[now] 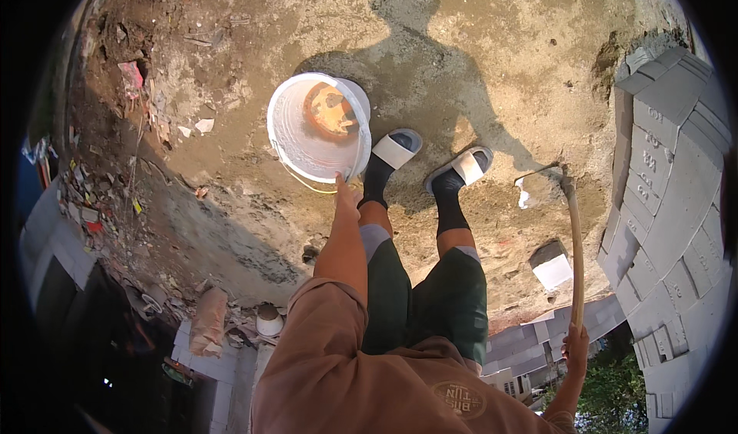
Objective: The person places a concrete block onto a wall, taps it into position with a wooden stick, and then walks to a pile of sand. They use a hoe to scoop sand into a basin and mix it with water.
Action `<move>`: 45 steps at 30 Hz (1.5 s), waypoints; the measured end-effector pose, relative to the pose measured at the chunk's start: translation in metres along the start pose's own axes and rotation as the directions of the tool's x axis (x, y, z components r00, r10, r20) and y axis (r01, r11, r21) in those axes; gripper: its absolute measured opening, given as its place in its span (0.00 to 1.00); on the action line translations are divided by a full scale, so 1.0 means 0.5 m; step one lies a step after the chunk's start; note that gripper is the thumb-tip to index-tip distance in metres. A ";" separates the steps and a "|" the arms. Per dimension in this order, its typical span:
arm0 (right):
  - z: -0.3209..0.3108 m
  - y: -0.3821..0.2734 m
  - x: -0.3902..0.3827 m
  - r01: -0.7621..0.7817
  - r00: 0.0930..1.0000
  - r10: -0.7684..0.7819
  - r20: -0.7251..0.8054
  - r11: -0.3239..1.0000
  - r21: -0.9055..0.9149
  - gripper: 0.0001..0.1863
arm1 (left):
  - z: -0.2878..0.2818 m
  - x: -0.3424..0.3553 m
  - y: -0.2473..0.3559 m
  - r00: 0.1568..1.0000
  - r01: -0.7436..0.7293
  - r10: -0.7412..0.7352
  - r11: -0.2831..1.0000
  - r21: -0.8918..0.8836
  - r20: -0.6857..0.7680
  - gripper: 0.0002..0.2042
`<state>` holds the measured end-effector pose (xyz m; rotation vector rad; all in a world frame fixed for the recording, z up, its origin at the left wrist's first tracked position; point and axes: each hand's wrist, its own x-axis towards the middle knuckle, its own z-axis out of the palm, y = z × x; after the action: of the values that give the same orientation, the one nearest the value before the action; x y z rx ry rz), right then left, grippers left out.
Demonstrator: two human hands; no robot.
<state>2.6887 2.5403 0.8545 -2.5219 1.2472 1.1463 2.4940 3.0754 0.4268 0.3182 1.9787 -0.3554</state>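
My left hand [347, 193] is closed on the near rim of a white plastic bucket [319, 146]. The bucket is tilted so its mouth faces me, and orange-brown residue shows on its bottom. Its thin wire handle [307, 186] hangs along the lower rim. Out to the right, my right hand [575, 346] is wrapped round the end of a long wooden handle [575, 257]. This looks like a hoe; its head [565, 174] rests at the ground, the blade only partly distinct. Between bucket and hoe stand my feet in dark socks and slide sandals [469, 165].
Stacked grey blocks [661, 180] rise along the right side. A pale block [552, 266] lies near the hoe handle. Rubble and litter [92, 203] cover the left edge, with a brown paper-like sack [209, 320] at lower left. The ground [523, 65] is rough, with my shadow across it.
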 end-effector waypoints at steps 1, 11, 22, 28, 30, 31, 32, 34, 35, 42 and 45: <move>0.010 -0.012 -0.012 -0.023 1.000 0.023 0.021 0.999 0.021 0.13 | 0.010 -0.001 -0.005 0.998 -0.059 0.060 0.988 -0.142 0.002 0.38; 0.007 -0.041 -0.039 -0.046 0.999 0.045 0.012 0.998 0.037 0.15 | 0.000 -0.047 0.062 0.936 -0.346 0.315 0.731 -0.588 -0.159 0.24; 0.022 0.042 -0.002 0.133 0.991 -0.134 -0.007 0.977 0.166 0.15 | -0.002 -0.311 0.219 0.821 -0.481 0.415 0.872 -0.086 -0.392 0.20; 0.019 0.049 0.049 0.161 0.983 -0.177 0.039 0.952 0.259 0.15 | -0.052 -0.436 0.284 0.834 -0.548 0.477 0.775 -0.315 -0.278 0.26; 0.019 0.059 0.065 0.170 0.982 -0.186 0.031 0.946 0.274 0.16 | -0.062 -0.494 0.302 0.841 -0.538 0.507 0.746 -0.392 -0.189 0.26; 0.018 0.059 0.071 0.178 0.981 -0.194 0.024 0.935 0.307 0.16 | -0.073 -0.519 0.322 0.837 -0.534 0.527 0.733 -0.421 -0.144 0.26; 0.022 0.065 0.094 0.194 0.980 -0.201 0.000 0.946 0.260 0.17 | -0.088 -0.525 0.341 0.821 -0.546 0.568 0.750 -0.373 -0.060 0.25; 0.023 0.071 0.100 0.232 0.973 -0.228 -0.046 0.949 0.213 0.18 | -0.109 -0.553 0.370 0.762 -0.593 0.637 0.760 -0.266 0.121 0.23; 0.020 0.054 0.077 0.281 0.960 -0.271 -0.075 0.937 0.209 0.19 | -0.126 -0.592 0.377 0.739 -0.662 0.674 0.725 -0.188 -0.003 0.23; 0.066 0.065 0.081 0.151 0.987 -0.123 -0.100 0.920 0.362 0.26 | -0.191 -0.582 0.352 -0.044 -0.786 0.870 -0.335 0.520 0.492 0.23; 0.093 0.061 0.071 0.030 0.999 -0.041 0.007 0.824 0.566 0.24 | -0.206 -0.645 0.264 0.415 -0.686 0.713 -0.163 0.709 0.565 0.19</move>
<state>2.6534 2.5159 0.8044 -2.0654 1.2902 0.6488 2.5912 3.2159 0.7477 2.1300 1.0157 -0.6654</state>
